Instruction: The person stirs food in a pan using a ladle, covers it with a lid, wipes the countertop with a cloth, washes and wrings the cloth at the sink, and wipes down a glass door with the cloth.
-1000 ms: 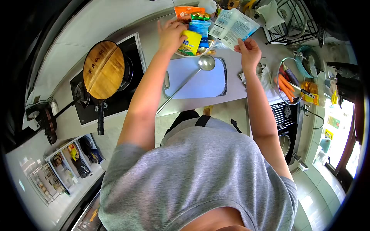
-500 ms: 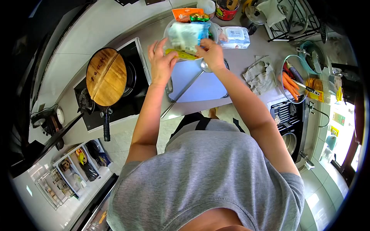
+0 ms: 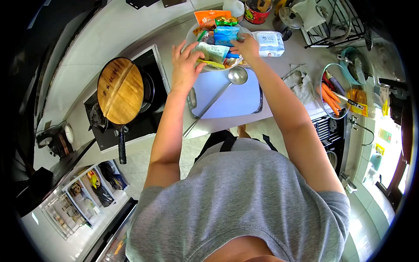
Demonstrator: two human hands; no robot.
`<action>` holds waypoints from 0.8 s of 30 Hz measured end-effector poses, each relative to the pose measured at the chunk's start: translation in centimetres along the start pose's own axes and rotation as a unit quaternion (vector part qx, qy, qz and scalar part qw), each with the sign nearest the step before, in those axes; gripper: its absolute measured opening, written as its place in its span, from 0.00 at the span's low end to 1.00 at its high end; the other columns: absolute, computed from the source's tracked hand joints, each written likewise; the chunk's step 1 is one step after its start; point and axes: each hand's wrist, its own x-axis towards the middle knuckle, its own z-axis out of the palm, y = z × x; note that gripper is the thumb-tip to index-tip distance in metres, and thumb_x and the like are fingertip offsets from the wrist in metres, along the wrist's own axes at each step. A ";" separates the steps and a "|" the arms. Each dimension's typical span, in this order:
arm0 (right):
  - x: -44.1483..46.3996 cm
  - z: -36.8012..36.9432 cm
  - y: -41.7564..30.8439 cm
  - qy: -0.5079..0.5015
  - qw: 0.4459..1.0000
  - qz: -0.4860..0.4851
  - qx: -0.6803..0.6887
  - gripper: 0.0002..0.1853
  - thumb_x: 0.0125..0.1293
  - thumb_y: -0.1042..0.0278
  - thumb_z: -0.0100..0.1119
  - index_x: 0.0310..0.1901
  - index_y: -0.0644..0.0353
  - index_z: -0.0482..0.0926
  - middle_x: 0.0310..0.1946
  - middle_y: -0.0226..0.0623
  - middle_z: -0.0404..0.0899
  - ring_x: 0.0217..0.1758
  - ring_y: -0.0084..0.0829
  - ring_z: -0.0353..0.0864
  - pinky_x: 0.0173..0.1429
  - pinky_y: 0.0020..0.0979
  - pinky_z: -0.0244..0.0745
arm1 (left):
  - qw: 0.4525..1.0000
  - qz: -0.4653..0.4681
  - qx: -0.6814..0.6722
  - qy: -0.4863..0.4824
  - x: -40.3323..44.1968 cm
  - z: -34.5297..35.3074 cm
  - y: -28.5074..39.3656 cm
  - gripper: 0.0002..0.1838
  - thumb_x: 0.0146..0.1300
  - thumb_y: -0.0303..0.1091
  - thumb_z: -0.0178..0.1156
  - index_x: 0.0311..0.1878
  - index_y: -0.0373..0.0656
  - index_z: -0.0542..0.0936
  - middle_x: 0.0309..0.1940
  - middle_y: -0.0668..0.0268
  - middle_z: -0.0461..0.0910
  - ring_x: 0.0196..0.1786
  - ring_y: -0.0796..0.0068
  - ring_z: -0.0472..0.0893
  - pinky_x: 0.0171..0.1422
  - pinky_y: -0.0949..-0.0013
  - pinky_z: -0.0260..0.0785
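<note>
Pale packet (image 3: 213, 53) is found lying at the near side of a bowl (image 3: 190, 36), among other packets. We note a blue packet (image 3: 225, 35) just beyond it, a yellow packet (image 3: 212, 64) at its near edge, and an orange packet (image 3: 212, 16) at the bowl's far side. The left hand (image 3: 185, 65) is partly open, fingers spread and bent beside the pale packet; we cannot tell whether it grips anything. The right hand (image 3: 247, 47) is bent, its fingertips at the blue packet's right side; its hold cannot be determined. We record a pack of wipes (image 3: 269, 43) right of the bowl. Nearer us, a ladle (image 3: 238, 75) lies across a cutting board (image 3: 231, 102). A wooden lid (image 3: 121, 91) tops a pan at left; carrots (image 3: 329, 98) occupy a clear bowl (image 3: 322, 105) at right.
</note>
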 end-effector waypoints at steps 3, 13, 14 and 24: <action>1.1 0.9 1.5 -0.057 0.998 0.030 -0.007 0.19 0.63 0.76 0.66 0.56 0.67 0.81 0.42 0.48 0.88 0.30 0.28 0.90 0.35 0.28 0.86 | 0.999 -0.028 -0.015 -0.003 0.4 -0.1 0.8 0.34 0.46 0.28 0.78 0.60 0.49 0.79 0.63 0.61 0.78 0.72 0.49 0.68 0.79 0.40 0.56; -3.6 2.6 1.7 0.010 0.981 -0.155 -0.119 0.10 0.64 0.80 0.59 0.45 0.62 0.86 0.33 0.42 0.87 0.32 0.33 0.88 0.40 0.34 0.82 | 0.999 -0.024 -0.016 -0.028 1.5 0.1 0.5 0.46 0.40 0.24 0.80 0.68 0.47 0.73 0.63 0.60 0.77 0.68 0.50 0.70 0.74 0.51 0.63; -4.1 2.6 1.6 -0.006 0.984 -0.146 -0.100 0.10 0.64 0.81 0.59 0.44 0.62 0.86 0.33 0.43 0.86 0.33 0.33 0.88 0.41 0.34 0.82 | 0.999 -0.022 -0.017 -0.029 1.6 0.1 0.5 0.46 0.40 0.24 0.80 0.68 0.47 0.73 0.63 0.60 0.77 0.68 0.50 0.70 0.74 0.51 0.63; -0.4 2.2 2.6 -0.179 0.942 -0.235 -0.157 0.13 0.63 0.76 0.60 0.48 0.56 0.87 0.40 0.47 0.87 0.41 0.45 0.87 0.48 0.39 0.81 | 0.978 -0.015 0.050 -0.200 1.7 1.3 0.0 0.27 0.53 0.31 0.73 0.60 0.56 0.83 0.54 0.70 0.84 0.64 0.67 0.78 0.81 0.46 0.55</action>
